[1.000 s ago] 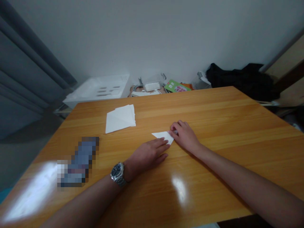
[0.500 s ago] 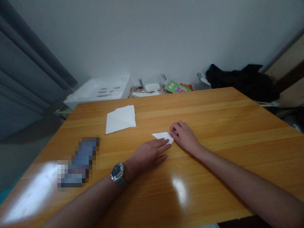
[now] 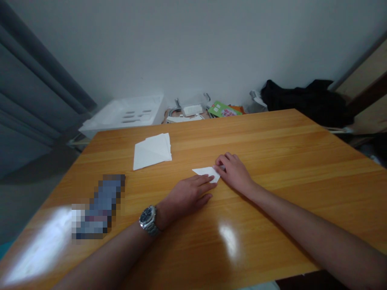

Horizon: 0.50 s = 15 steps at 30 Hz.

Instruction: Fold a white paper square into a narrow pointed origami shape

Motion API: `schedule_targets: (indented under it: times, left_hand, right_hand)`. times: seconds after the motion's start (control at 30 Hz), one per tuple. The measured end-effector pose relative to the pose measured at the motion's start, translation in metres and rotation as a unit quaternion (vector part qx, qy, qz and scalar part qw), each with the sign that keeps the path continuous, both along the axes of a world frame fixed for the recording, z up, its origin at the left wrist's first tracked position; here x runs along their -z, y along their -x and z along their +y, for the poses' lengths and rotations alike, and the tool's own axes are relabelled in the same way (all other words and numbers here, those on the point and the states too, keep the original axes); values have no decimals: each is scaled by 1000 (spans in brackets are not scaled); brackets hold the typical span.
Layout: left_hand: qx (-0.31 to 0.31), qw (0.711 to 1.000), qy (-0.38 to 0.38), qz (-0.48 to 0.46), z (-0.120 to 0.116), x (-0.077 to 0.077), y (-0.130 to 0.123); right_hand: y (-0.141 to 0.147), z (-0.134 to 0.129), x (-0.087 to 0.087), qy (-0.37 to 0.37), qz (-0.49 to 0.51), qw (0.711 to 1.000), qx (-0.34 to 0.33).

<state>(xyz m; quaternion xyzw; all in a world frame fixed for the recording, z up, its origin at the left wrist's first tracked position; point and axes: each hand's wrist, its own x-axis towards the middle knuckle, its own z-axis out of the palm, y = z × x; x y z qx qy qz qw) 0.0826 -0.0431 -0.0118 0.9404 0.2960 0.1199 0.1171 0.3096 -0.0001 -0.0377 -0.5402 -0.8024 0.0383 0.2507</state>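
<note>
Folded paper (image 3: 205, 170) lay mid-desk (image 3: 272, 145), already a small pointed shape; white sheets (image 3: 152, 151) farther left lay flat, apart | left hand (image 3: 189, 194) rested extended on it, right hand (image 3: 231, 169) pinched its right end | hands hid its near edge; fold count, pixelated object (image 3: 101, 205) were unclear

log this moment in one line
left grip: open, on folded white paper; right grip: touching its right end; white paper stack: on wooden table, farther left
</note>
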Motion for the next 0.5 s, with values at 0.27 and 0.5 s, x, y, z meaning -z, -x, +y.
schedule_targets:
  times: [0.27, 0.5]
  left_hand:
    - [-27, 999, 15, -26, 2, 3, 0]
    - [-10, 1000, -15, 13, 0, 3, 0]
  right_hand:
    - [-1, 0, 1, 2, -5, 1000, -5]
    - [-2, 1, 2, 0, 3, 1000, -5]
